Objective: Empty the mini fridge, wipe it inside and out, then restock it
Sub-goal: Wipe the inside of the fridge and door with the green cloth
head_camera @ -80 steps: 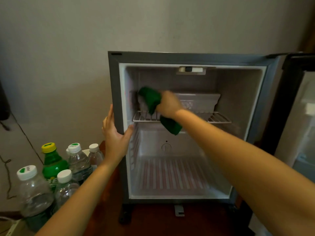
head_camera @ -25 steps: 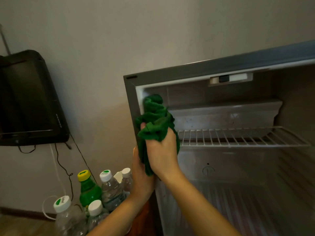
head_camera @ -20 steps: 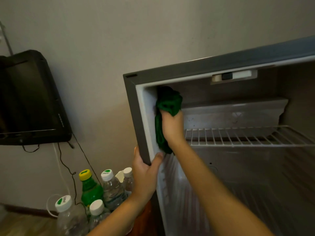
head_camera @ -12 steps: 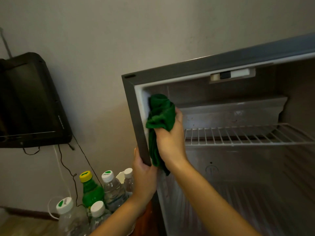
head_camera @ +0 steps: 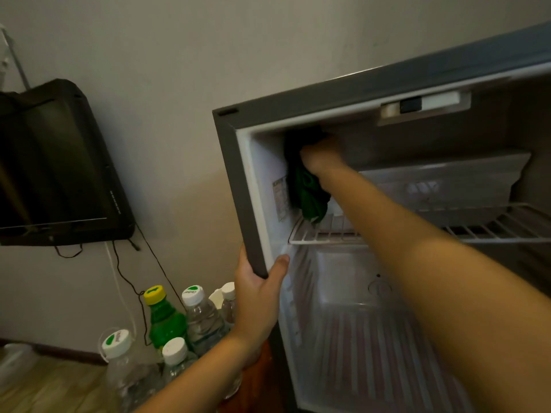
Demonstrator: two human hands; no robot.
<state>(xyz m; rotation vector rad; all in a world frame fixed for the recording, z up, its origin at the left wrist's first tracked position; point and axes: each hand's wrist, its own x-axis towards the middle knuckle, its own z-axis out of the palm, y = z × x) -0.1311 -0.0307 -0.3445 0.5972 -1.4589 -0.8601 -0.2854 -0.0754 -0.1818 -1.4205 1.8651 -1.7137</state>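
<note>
Two hands: left hand [head_camera: 259, 296] grips the frame of the grey mini fridge [head_camera: 229, 174], right hand [head_camera: 320, 155] clutches a crumpled green cloth [head_camera: 310, 198] inside; its tail might snag the white wire shelf [head_camera: 492, 231].

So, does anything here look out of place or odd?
Only the bottles: they stand clustered outside, left of the mini fridge, whose inside holds no drinks. That fits a cleaning: the right hand holds a green cloth against the inner left wall while the left hand grips the frame. Nothing looks spilled or broken.
</note>
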